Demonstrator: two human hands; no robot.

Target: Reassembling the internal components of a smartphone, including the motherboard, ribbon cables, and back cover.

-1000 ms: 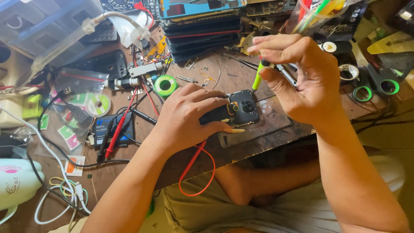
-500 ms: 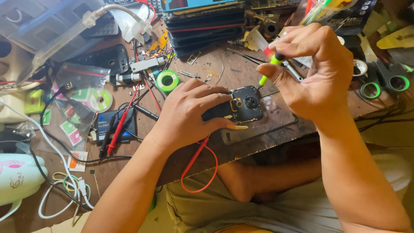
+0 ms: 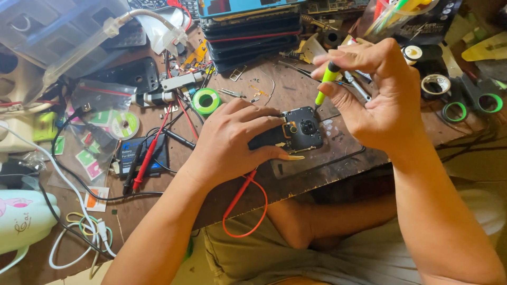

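The opened black phone [image 3: 298, 129] lies flat on the brown workbench [image 3: 296, 95], near its front edge. Your left hand [image 3: 237, 140] presses down on the phone's left part and grips it. Your right hand [image 3: 377, 92], at 2 o'clock from the phone, pinches a green screwdriver [image 3: 326, 82]. Its tip touches the phone's top right corner. A green tape roll [image 3: 206, 100] sits at 10 o'clock. A red wire [image 3: 240, 203] hangs at 7 o'clock.

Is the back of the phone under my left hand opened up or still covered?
Opened up. The phone lies flat under the left hand with bare internal parts and camera module exposed; the right hand holds a green screwdriver at its edge.
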